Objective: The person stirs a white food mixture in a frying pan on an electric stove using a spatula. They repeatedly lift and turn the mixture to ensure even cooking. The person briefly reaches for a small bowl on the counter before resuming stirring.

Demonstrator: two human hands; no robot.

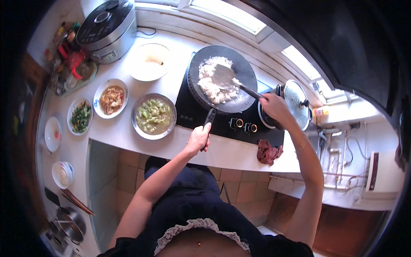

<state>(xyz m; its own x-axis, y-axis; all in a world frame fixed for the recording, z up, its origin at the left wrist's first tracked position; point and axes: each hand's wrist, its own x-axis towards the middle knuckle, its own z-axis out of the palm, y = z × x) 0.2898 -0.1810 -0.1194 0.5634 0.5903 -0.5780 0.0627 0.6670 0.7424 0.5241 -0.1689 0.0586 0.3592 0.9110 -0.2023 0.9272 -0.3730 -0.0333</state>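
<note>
My left hand [199,138] grips the black handle of a wok [245,69] that sits on the left burner of a black gas cooktop [212,127]. Clumped white rice [210,86] lies in the wok. My right hand [275,104] is closed around the dark handle of a metal spatula [223,75], whose blade rests on the rice. Left of the cooktop, a metal bowl [154,137] holds green vegetable pieces in liquid. Behind that bowl stands a large pale bowl [150,69] with a little residue inside.
A pot with a glass lid [295,96] tilted against it stands right of the wok. A reddish cloth [268,152] lies at the counter's front edge. Leftward are a dish of cooked food [111,99], a plate of greens [80,117], a rice cooker [112,35], chopsticks [77,202] and a steel pot [75,225].
</note>
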